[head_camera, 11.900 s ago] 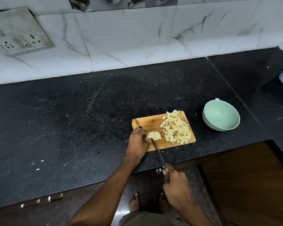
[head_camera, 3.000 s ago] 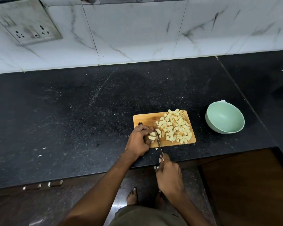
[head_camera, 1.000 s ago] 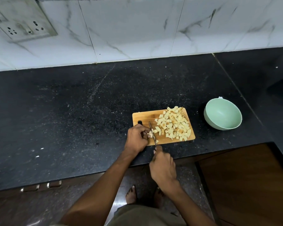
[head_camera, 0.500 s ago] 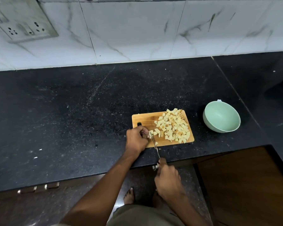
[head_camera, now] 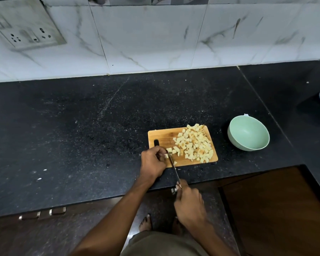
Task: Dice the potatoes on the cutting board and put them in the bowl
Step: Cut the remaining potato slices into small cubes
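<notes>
The last pale potato piece [head_camera: 167,155] is being pinned to the wooden cutting board [head_camera: 162,136] by the curled left hand [head_camera: 152,161], steadying it while the slim knife [head_camera: 173,164], gripped by the right hand [head_camera: 189,205], is being drawn through; the pale green bowl [head_camera: 248,133] is being kept empty at the right

Dim, bluish light; sharp focus, wide-angle bowing at edges.

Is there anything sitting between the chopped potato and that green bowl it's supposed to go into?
Nothing visible. The potato cubes lie on the cutting board, and only bare black counter separates the board's right edge from the empty green bowl.
</notes>
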